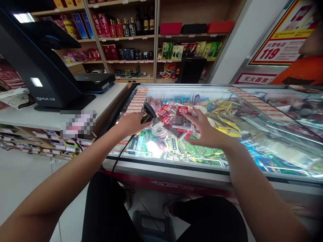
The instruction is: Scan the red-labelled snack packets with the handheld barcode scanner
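Left hand point(132, 122) closed around a black handheld barcode scanner point(148, 113), head aimed right at the goods; its black cable point(121, 155) drops over the freezer's front edge. Right hand point(205, 132) open, palm down, fingers spread, fingertips on a clear packet point(180, 119) with red-and-white labels. Label text is too small to read. The packet lies on the glass lid of the chest freezer point(176, 168), between the two hands, with more red-labelled packets just left of it; exact count can't be told, they overlap. Under the glass: mixed frozen packs in green, yellow and blue, print unreadable. A strip of red-and-white price tags point(136, 101) runs along the lid's left edge. On the white counter point(108, 99) to the left: 1 black POS monitor point(37, 67), base lettering not legible, and 1 flat black device point(94, 82) behind it. Back shelves: 3 dark bottles point(145, 20) on the upper level, 3 flat boxes point(193, 28) to the right in red, black, red order. Wall sign point(277, 50) upper right reads "119" in red, with Chinese text above. Second sign point(254, 79) below it has white Chinese characters on red. Another person in orange point(302, 70) at the far right edge.
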`<state>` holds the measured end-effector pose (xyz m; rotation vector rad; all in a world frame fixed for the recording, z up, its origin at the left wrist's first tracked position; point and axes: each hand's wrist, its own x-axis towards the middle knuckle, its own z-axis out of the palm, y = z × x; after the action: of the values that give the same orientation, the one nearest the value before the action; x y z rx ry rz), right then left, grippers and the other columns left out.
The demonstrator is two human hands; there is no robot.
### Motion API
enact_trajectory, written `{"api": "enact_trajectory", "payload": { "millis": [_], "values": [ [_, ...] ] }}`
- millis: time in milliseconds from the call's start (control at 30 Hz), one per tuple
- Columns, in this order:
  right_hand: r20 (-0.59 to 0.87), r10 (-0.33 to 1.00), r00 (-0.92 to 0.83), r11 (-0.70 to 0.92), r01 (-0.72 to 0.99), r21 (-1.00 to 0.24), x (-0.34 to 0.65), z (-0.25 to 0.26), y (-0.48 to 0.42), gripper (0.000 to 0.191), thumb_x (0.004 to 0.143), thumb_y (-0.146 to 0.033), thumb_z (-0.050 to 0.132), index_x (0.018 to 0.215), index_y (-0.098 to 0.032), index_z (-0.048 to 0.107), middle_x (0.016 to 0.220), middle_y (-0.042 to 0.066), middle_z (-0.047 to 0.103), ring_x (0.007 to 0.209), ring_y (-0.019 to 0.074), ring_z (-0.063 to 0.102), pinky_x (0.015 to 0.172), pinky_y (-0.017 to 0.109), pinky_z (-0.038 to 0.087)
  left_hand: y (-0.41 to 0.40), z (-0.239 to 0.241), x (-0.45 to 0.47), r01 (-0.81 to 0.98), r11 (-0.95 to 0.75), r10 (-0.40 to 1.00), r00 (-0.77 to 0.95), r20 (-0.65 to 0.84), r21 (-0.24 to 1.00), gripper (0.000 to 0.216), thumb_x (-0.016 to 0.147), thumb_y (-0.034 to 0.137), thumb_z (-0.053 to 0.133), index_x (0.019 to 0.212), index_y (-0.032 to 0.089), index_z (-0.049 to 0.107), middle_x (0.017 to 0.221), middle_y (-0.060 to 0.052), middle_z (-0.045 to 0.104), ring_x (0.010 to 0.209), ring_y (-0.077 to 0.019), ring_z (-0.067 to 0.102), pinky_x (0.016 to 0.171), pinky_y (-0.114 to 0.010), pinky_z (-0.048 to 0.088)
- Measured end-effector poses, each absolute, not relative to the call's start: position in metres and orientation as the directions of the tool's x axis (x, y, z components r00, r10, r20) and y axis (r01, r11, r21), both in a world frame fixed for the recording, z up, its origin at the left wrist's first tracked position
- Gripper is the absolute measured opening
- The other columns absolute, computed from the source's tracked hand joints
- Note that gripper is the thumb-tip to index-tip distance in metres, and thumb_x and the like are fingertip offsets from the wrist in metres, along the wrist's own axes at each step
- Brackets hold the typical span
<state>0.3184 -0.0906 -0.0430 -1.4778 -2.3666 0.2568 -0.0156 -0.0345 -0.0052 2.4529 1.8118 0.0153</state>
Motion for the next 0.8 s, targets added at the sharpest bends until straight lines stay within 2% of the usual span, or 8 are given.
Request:
{"api": "enact_trajectory", "payload": {
  "millis": [67, 133, 233, 333, 467, 567, 700, 800],
  "values": [
    [0.369, 0.818, -0.441, 0.564, 0.739, -0.368, 0.306, -0.037, -0.093, 0.085, 0.088, -0.058, 0.068, 0.163, -0.037, 0.034, 0.176, 0.006, 0.007, 0.159, 0.0432, 0.012, 0.120, 0.064, 0.029, -0.035, -0.022, -0.028, 0.934, -0.334, 0.933, 0.347, -0.093, 0.128, 0.063, 0.084, 0.076, 0.047, 0.115, 0.022, 0.058, 0.110, -0.014, 0.075, 0.099, -0.0368, 0.071, 0.071, -0.040, 0.051],
    [0.525, 0.722, -0.451, 0.669, 0.650, -0.361, 0.289, -0.033, -0.094, 0.062, 0.091, -0.048, 0.067, 0.149, -0.032, 0.055, 0.165, 0.009, 0.039, 0.153, 0.0384, 0.033, 0.121, 0.061, 0.032, -0.035, -0.036, -0.032, 0.928, -0.342, 0.937, 0.349, -0.022, 0.151, 0.045, 0.086, 0.060, 0.052, 0.109, 0.022, 0.058, 0.108, -0.013, 0.075, 0.098, -0.0351, 0.071, 0.065, -0.036, 0.046],
    [0.519, 0.731, -0.443, 0.677, 0.564, -0.473, 0.265, -0.028, -0.089, 0.030, 0.096, -0.040, 0.063, 0.119, -0.025, 0.074, 0.122, 0.010, 0.074, 0.117, 0.0313, 0.068, 0.104, 0.053, 0.052, -0.036, -0.047, -0.027, 0.916, -0.307, 0.951, 0.288, 0.109, 0.258, 0.034, 0.089, 0.051, 0.050, 0.105, 0.021, 0.055, 0.100, -0.013, 0.074, 0.090, -0.0326, 0.071, 0.059, -0.034, 0.039],
    [0.318, 0.875, -0.364, 0.473, 0.506, -0.721, 0.244, -0.021, -0.076, 0.036, 0.098, -0.051, 0.061, 0.113, -0.022, 0.076, 0.115, 0.011, 0.076, 0.102, 0.0276, 0.072, 0.082, 0.043, 0.061, -0.038, -0.040, -0.010, 0.850, -0.328, 0.936, 0.233, 0.265, 0.412, 0.036, 0.092, 0.053, 0.049, 0.109, 0.021, 0.050, 0.095, -0.012, 0.072, 0.080, -0.0299, 0.069, 0.058, -0.034, 0.038],
    [0.185, 0.913, -0.365, 0.254, 0.152, -0.955, 0.217, -0.009, -0.046, 0.050, 0.087, -0.065, 0.069, 0.116, -0.025, 0.071, 0.125, 0.009, 0.071, 0.108, 0.0264, 0.069, 0.084, 0.039, 0.061, -0.042, -0.014, 0.031, 0.692, -0.499, 0.853, 0.286, 0.436, 0.521, 0.041, 0.093, 0.055, 0.052, 0.115, 0.021, 0.047, 0.094, -0.011, 0.070, 0.078, -0.0264, 0.066, 0.062, -0.035, 0.042],
    [0.171, 0.938, -0.302, 0.131, -0.149, -0.980, 0.204, 0.002, -0.027, 0.046, 0.081, -0.065, 0.073, 0.101, -0.024, 0.070, 0.102, 0.007, 0.075, 0.098, 0.0259, 0.070, 0.085, 0.039, 0.059, -0.039, -0.001, 0.057, 0.619, -0.613, 0.784, 0.403, 0.472, 0.490, 0.048, 0.092, 0.050, 0.057, 0.125, 0.017, 0.045, 0.104, -0.015, 0.069, 0.084, -0.0280, 0.066, 0.067, -0.038, 0.045],
    [0.129, 0.977, -0.168, 0.071, -0.312, -0.947, 0.218, 0.015, -0.017, 0.024, 0.078, -0.043, 0.072, 0.089, -0.023, 0.066, 0.090, 0.003, 0.072, 0.088, 0.0213, 0.069, 0.077, 0.034, 0.057, -0.021, -0.010, 0.059, 0.424, -0.735, 0.669, 0.580, 0.465, 0.529, 0.047, 0.101, 0.060, 0.036, 0.114, 0.020, 0.056, 0.117, -0.012, 0.067, 0.105, -0.0273, 0.062, 0.088, -0.043, 0.050],
    [0.040, 0.992, -0.116, -0.012, -0.417, -0.909, 0.253, 0.019, -0.014, 0.017, 0.073, -0.029, 0.071, 0.084, -0.023, 0.058, 0.077, 0.000, 0.065, 0.071, 0.0155, 0.063, 0.063, 0.028, 0.052, -0.014, -0.033, 0.048, 0.453, -0.679, 0.715, 0.584, 0.384, 0.578, 0.056, 0.101, 0.067, 0.025, 0.111, 0.022, 0.058, 0.117, -0.012, 0.066, 0.107, -0.0258, 0.061, 0.092, -0.044, 0.050]
  ]
}}
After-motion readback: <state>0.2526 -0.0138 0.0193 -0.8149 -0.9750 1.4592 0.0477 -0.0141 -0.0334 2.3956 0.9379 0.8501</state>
